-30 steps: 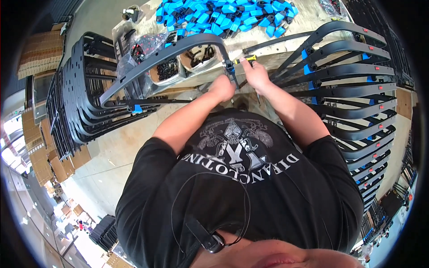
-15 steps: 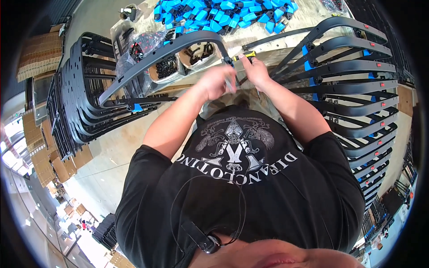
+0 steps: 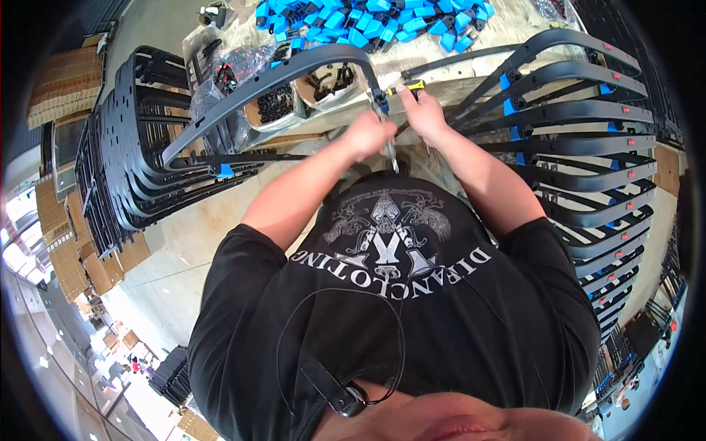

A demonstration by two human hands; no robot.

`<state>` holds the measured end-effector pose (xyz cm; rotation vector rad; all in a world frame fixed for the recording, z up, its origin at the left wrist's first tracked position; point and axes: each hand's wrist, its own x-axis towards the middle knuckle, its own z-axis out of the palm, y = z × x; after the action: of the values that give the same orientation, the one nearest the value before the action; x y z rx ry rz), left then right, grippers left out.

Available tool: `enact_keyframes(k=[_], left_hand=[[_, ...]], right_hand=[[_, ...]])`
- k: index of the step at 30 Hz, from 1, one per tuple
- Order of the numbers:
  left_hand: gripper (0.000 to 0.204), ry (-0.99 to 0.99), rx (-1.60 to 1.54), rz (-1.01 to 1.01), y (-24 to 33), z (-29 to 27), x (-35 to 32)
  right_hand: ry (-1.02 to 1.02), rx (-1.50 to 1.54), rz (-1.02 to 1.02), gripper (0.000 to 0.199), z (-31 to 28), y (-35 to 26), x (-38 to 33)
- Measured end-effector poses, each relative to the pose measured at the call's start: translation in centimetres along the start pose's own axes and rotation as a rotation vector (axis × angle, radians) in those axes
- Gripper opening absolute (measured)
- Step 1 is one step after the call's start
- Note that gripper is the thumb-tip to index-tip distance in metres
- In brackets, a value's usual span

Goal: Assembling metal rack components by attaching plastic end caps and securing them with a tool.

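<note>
Since half a second ago the left hand [image 3: 365, 134] has slid down off the frame's end toward the chest, and the curved dark frame piece [image 3: 294, 70] has tipped a little lower at its left end; the right hand [image 3: 421, 114] has hardly shifted.

Right hand: closed round a yellow-and-black-handled driver [image 3: 407, 87], whose handle pokes out at about 11 o'clock from the knuckles; its tip is hidden, so whether it is seated in a fastener cannot be told. Left hand: curled shut near a thin bright metal piece [image 3: 391, 154] that hangs at 5 o'clock from it; whether the fingers actually pinch that piece cannot be told. Between the two hands sits the frame's right end with its blue clip [image 3: 379, 96], at 1 o'clock from the left hand.

By the look of it the step in hand is fastening at that end of the frame; the next move would call for a steady frame end and the driver kept square to the joint.

Farther out: small boxes of black fasteners [image 3: 276, 106] at 10 o'clock; a heap of blue plastic clips [image 3: 368, 18] at 12 o'clock on the workbench [image 3: 456, 51]; stacked dark frames at 9 o'clock [image 3: 125, 147] and at 3 o'clock [image 3: 588, 132].
</note>
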<state>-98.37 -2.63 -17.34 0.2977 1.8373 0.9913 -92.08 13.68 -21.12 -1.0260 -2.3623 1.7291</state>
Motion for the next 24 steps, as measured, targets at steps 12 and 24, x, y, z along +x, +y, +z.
enact_keyframes(k=[12,24], left_hand=[[0.020,0.085,0.068,-0.073,0.7,0.2,-0.8],[0.037,0.431,0.452,0.135,-2.5,3.2,1.4]], right_hand=[[-0.064,0.011,0.031,0.067,-0.4,-0.4,-0.2],[-0.082,-0.067,-0.107,0.036,0.0,7.3,-2.8]])
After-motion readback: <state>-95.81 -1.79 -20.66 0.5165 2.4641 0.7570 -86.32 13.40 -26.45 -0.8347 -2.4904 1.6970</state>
